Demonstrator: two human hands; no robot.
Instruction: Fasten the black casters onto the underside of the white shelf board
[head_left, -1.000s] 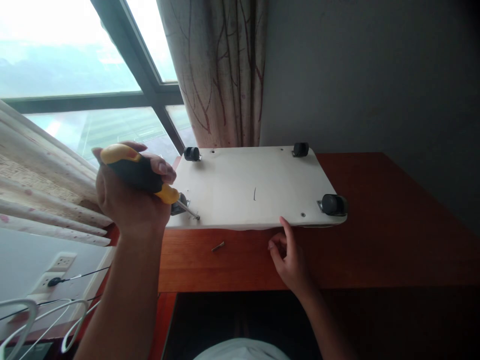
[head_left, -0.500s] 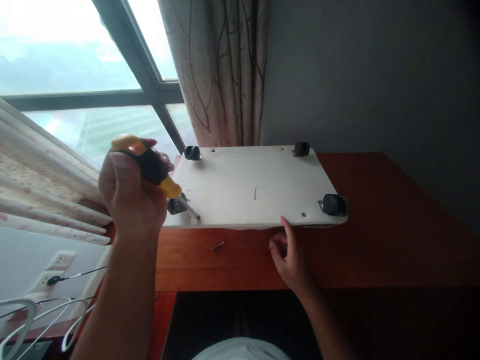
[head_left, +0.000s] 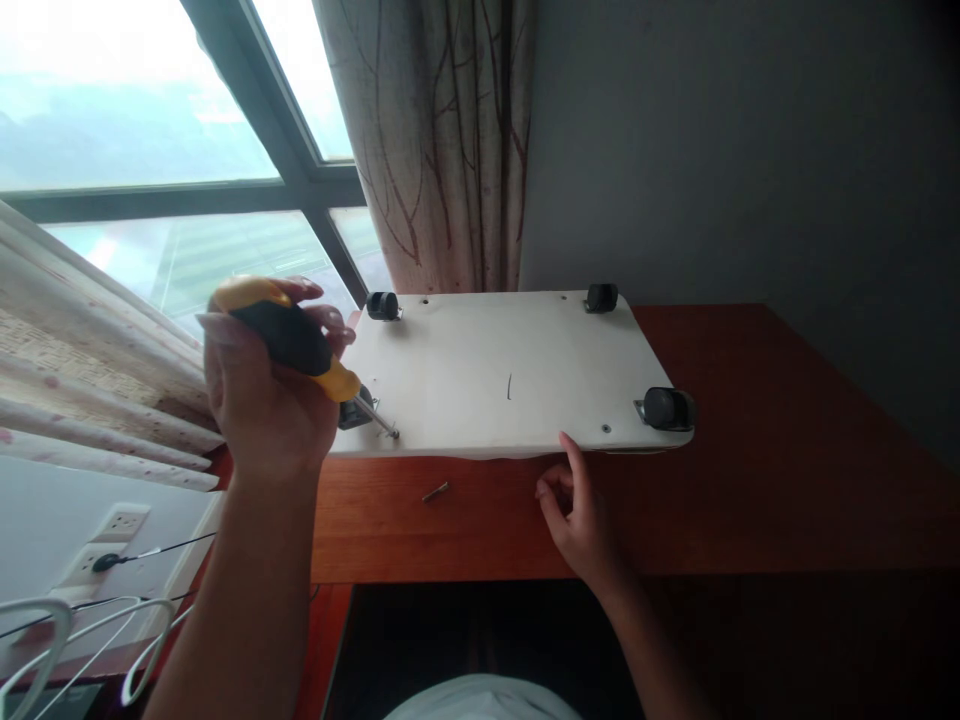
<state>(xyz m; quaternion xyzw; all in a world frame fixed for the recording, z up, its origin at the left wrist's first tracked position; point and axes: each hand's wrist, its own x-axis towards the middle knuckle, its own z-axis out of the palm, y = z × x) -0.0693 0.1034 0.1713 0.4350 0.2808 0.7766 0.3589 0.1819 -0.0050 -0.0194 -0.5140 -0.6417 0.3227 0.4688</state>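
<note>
Above and off the left end of the white board (head_left: 465, 340), my left hand (head_left: 274, 390) is grasping the handle of a yellow-and-black screwdriver (head_left: 292, 335), fingertips partly lifting off the grip. Its long axis is appearing to slope down rightward from my palm; the tip is meeting a dark spot at the board's near-left corner, hole or fastener I cannot tell. This hand is being the nearer one to that spot, forearm standing below it, wrist above the board's surface. Just beside the tip, a caster (head_left: 355, 412) is showing partly behind the shaft. A loose screw (head_left: 435, 492) is lying on the table (head_left: 787, 450) before the board. Farther right, my right hand (head_left: 581, 520) is gripping nothing visible, index finger extending to the board's near edge, other fingers curling.
</note>
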